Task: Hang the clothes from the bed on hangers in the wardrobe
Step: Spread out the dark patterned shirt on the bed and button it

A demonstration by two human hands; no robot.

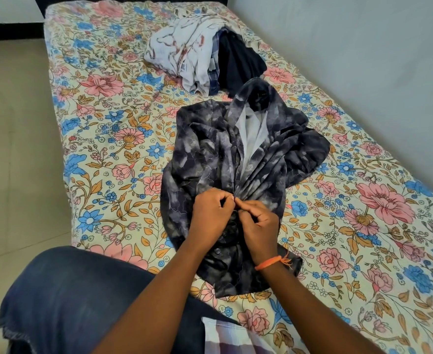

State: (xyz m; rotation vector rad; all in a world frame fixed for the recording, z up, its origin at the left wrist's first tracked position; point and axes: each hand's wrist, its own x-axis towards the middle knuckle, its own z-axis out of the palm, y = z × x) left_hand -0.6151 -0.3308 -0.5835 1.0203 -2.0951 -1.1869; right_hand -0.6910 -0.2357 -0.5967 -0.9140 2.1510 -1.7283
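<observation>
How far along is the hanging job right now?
Nothing shows as hung: no hanger or wardrobe is in view. In hand: the left hand and right hand pinch the front placket of the dark patterned shirt, which lies on the bed. Left: that shirt and the clothes pile beyond it.

Two hands, the left hand (211, 217) and right hand (258, 226), meet at six o'clock. One dark patterned shirt (223, 159) lies on one bed (103, 118). One clothes pile (205, 57) sits at twelve o'clock.

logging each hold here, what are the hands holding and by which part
Both the left hand and right hand pinch the dark patterned shirt at its front button placket, about midway down.
</observation>
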